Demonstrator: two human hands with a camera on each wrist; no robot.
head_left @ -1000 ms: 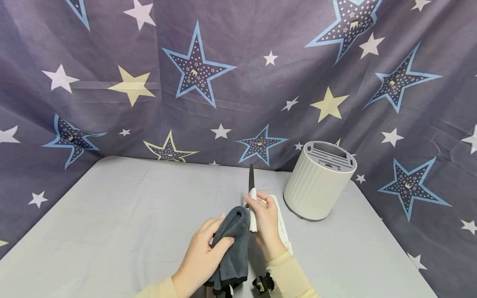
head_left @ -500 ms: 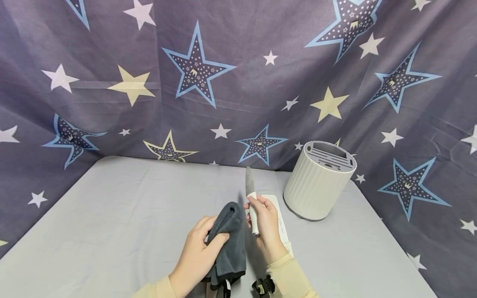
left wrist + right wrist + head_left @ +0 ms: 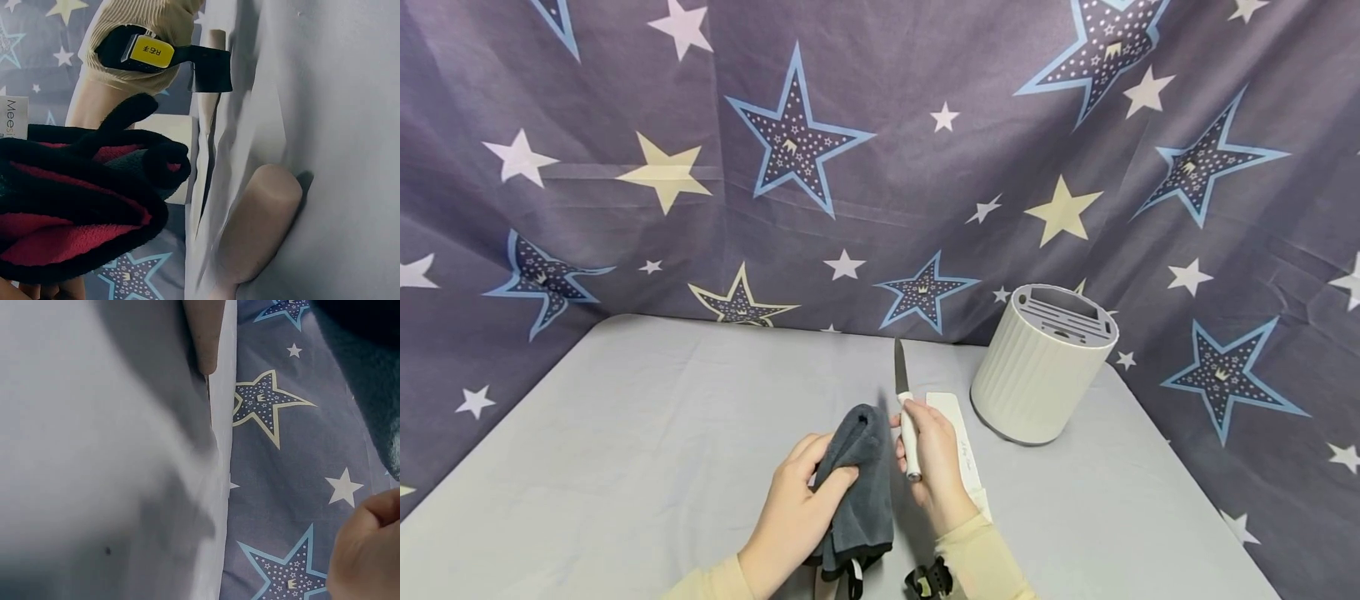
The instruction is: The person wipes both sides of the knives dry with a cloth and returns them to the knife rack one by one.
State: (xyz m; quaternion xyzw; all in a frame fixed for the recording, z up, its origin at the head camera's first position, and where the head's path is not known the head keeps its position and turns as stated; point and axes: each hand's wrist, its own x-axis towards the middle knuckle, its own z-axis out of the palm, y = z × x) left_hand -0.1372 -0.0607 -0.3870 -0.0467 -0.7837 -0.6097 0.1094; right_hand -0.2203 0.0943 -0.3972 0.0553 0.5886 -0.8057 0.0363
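Observation:
My left hand grips a folded dark grey towel with black edging, thumb on top. In the left wrist view the folds of the towel show a red inner side. Just right of it, my right hand holds a small knife by its white handle. The dark blade points away from me, apart from the towel. In the right wrist view only part of the right hand shows, and the knife is hidden.
A flat white piece with faint writing lies beside the right hand. Behind it stands a ribbed cream knife block with a slotted grey top. On the table, a rounded pinkish-brown object lies near the left hand. A starry curtain hangs behind.
The towel and left hand have shifted left and slightly down, away from the knife. The knife has turned in my right hand and moved a little down and left.

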